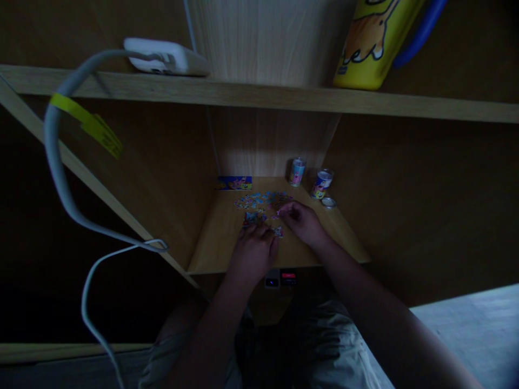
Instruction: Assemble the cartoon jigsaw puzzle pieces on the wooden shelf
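Loose jigsaw puzzle pieces (263, 199) lie spread over the lower wooden shelf. Nearer to me is a joined patch of puzzle (252, 217); my left hand (252, 253) rests palm down at its near edge, fingers laid out and partly covering it. Another small joined part (278, 232) shows just right of those fingers. My right hand (303, 221) is closed in a pinch, with a small pinkish puzzle piece (278, 213) at its fingertips. The dim light hides the piece's exact outline.
A picture card (234, 183) lies at the back left. Two cartoon-printed cans (297, 172) and a round metal lid (328, 202) are at the right. Above, the upper shelf's edge (263, 97) bears a white device (166, 56) with a hanging cable (60, 173) and a yellow mug (367, 48).
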The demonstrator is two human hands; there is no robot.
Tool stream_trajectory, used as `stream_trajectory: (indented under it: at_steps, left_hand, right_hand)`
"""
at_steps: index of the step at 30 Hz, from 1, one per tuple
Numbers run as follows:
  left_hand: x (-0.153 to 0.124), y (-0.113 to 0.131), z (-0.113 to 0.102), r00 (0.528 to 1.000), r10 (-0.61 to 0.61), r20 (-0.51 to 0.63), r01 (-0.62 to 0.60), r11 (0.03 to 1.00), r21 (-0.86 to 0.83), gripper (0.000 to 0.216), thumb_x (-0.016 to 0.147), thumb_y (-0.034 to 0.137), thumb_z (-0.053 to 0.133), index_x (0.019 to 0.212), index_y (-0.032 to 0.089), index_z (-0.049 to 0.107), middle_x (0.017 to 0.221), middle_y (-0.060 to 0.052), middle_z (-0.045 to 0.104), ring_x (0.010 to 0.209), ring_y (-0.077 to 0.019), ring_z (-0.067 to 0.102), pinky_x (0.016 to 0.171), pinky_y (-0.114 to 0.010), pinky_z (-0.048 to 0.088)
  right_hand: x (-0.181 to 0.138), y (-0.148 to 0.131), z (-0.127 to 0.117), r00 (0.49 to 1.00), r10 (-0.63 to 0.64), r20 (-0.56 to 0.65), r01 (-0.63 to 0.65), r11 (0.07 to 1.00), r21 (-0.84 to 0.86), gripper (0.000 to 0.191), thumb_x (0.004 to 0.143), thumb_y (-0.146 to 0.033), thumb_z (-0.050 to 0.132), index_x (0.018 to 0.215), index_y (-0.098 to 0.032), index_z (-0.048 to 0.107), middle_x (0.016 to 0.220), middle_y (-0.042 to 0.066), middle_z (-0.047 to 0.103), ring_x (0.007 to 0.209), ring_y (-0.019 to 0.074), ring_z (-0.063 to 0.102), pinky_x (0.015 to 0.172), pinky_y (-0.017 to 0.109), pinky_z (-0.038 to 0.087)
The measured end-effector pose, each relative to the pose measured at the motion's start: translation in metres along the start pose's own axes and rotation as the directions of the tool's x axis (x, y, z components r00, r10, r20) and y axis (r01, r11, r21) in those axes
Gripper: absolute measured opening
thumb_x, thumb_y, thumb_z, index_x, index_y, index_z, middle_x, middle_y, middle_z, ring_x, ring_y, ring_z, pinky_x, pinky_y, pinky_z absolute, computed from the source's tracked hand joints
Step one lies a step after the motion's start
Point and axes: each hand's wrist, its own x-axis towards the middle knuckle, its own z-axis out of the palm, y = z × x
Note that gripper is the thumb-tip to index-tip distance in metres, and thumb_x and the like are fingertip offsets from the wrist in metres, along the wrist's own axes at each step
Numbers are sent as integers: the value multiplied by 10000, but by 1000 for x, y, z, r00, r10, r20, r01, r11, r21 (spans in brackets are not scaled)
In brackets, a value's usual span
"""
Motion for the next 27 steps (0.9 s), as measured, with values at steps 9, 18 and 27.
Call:
stream_trajectory:
  at_steps: [9,18,27]
  left_hand:
    - [0,-3,1,998,62,-6,-62,997,-41,147,1098,238,654,1090,208,797,1185,-104,806,1167,-324,716,1054,-543,578]
    - [0,-2,-1,1000,20,12,-19,998,-54,167,1109,282,659,1198,228,790,1301,-102,792,1258,-333,688,1106,-542,555]
    - [0,-2,2,999,-35,12,35,999,-30,226,1097,282,646,1264,203,777,1431,-149,755,1335,-361,666,1180,-592,527]
  right_hand:
    - [1,8,-24,933,83,-351,-221,901,-374,196,1030,-330,643,1024,-223,808,1074,110,863,905,263,793,836,362,588]
    - [3,5,-13,994,-67,-86,6,822,-569,188,1041,-223,636,1139,-198,795,1196,142,815,1137,275,753,1046,381,579]
    - [-31,-12,-13,990,-53,128,116,824,-554,276,976,-477,860,1060,-232,762,1200,140,786,1097,324,747,1013,458,580]
